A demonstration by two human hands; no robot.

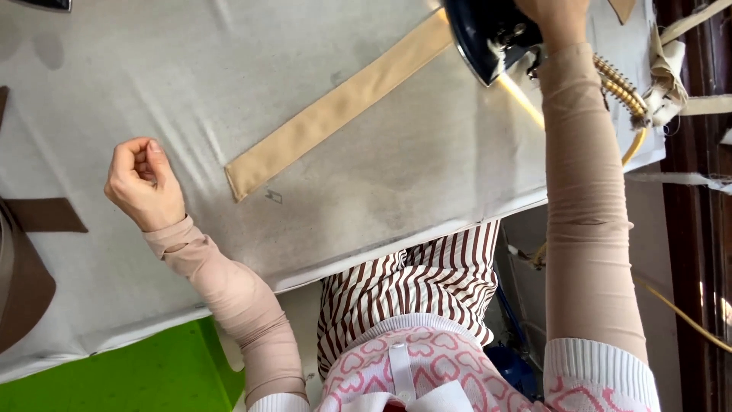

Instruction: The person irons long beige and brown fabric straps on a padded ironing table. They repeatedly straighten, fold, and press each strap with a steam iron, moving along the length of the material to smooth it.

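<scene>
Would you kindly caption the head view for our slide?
Right hand presses an iron on a tan strip; left hand rests curled nearby.

The top edge cuts off the right hand (555,17) and most of the iron (488,34).
</scene>
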